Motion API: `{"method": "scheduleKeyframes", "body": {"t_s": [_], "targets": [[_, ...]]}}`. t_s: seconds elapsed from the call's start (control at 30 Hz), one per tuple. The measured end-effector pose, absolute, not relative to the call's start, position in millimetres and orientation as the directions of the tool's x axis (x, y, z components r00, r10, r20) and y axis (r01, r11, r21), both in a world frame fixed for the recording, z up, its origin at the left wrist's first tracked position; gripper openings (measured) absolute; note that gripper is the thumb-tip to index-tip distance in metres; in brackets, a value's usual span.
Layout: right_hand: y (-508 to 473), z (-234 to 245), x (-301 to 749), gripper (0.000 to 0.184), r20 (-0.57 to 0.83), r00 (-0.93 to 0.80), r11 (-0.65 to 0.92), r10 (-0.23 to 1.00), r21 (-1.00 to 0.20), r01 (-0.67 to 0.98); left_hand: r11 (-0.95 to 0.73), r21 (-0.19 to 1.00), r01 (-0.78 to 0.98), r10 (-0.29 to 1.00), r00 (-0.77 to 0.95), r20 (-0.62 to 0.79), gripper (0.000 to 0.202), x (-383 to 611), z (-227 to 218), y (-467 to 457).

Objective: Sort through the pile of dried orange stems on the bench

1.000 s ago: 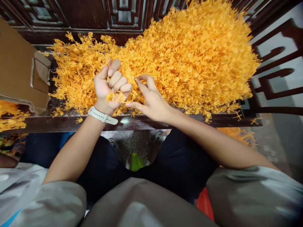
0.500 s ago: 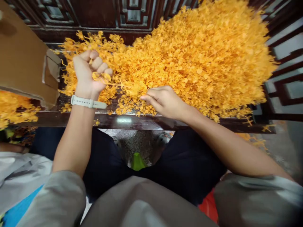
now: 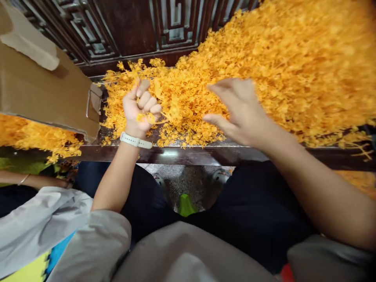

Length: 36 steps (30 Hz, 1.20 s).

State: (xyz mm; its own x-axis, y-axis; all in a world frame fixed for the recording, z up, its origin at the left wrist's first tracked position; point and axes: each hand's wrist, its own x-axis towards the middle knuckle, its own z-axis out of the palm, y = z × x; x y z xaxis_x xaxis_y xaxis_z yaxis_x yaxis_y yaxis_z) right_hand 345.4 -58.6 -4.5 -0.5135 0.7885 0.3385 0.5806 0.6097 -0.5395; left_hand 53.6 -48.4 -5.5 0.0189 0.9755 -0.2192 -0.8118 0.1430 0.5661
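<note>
A loose fist is what my left hand [image 3: 140, 103] makes, palm side up, around an orange plastic flower-like sprig [image 3: 146, 118]. The sprig's looped end lies over the palm, and its thin stem points right. To the right, my right hand [image 3: 243, 111] is open, thumb and fingers apart, with nothing visible between them and slightly blurred. Both hands are above the near part of a big heap of orange plastic sprigs [image 3: 282, 66] on a dark wooden bench [image 3: 188, 156]. A pale watch strap [image 3: 135, 140] circles my left wrist.
A cardboard box [image 3: 49, 90] stands at the left, with more orange sprigs [image 3: 38, 133] beside it. Behind is a carved wooden backrest [image 3: 126, 27]. Another person's arm [image 3: 32, 179] shows at lower left. A green object [image 3: 186, 205] is between my legs.
My right hand has opened from a pinch and moved right, away from my left hand. My left hand stays closed on the sprig. The view has shifted, so the scene sits further right.
</note>
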Motion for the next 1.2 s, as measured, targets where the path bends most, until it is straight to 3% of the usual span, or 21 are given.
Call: {"method": "scheduleKeyframes", "body": {"t_s": [0.13, 0.23, 0.3, 0.53, 0.6, 0.73, 0.8, 0.93, 1.03, 1.1, 1.2], "targets": [[-69, -17, 309, 0.057, 0.17, -0.7, 0.494, 0.694, -0.819, 0.291, 0.385, 0.574, -0.722, 0.901, 0.161, -0.402, 0.048, 89, -9, -66], [-69, -22, 302, 0.058, 0.086, -0.796, 0.45, 0.599, -0.859, 0.245, 0.396, 0.585, -0.708, 0.895, 0.153, -0.42, 0.047, 85, -9, -64], [-69, -18, 303, 0.059, 0.11, -0.783, 0.486, 0.612, -0.833, 0.263, 0.378, 0.601, -0.704, 0.897, 0.119, -0.425, 0.046, 74, -5, -57], [-55, -1, 333, 0.061, 0.199, -0.574, 0.5, 0.794, -0.75, 0.432, 0.381, 0.598, -0.705, 0.879, 0.075, -0.471, 0.047, 42, 5, -45], [-44, -4, 355, 0.063, 0.242, -0.474, 0.473, 0.847, -0.749, 0.463, 0.322, 0.603, -0.73, 0.905, 0.051, -0.422, 0.047, 25, 3, -47], [-24, -11, 391, 0.055, 0.379, -0.084, 0.37, 0.922, -0.792, 0.487, 0.129, 0.629, -0.767, 0.96, -0.064, -0.274, 0.046, -8, 1, -48], [-21, -14, 394, 0.048, 0.405, -0.022, 0.356, 0.914, -0.777, 0.52, 0.11, 0.655, -0.747, 0.967, -0.071, -0.243, 0.047, -7, 0, -47], [-26, -14, 376, 0.07, 0.413, -0.133, 0.386, 0.901, -0.624, 0.679, 0.222, 0.699, -0.68, 0.96, 0.028, -0.278, 0.049, 35, -2, -49], [-35, -15, 352, 0.076, 0.407, -0.322, 0.514, 0.855, -0.575, 0.637, 0.364, 0.689, -0.627, 0.916, 0.109, -0.385, 0.052, 74, -5, -55], [-42, -19, 336, 0.068, 0.366, -0.457, 0.573, 0.811, -0.656, 0.492, 0.452, 0.653, -0.608, 0.875, 0.159, -0.458, 0.054, 91, -10, -61], [-48, -31, 317, 0.052, 0.197, -0.615, 0.43, 0.763, -0.866, 0.256, 0.537, 0.595, -0.598, 0.826, 0.23, -0.514, 0.056, 102, -19, -66]]}}
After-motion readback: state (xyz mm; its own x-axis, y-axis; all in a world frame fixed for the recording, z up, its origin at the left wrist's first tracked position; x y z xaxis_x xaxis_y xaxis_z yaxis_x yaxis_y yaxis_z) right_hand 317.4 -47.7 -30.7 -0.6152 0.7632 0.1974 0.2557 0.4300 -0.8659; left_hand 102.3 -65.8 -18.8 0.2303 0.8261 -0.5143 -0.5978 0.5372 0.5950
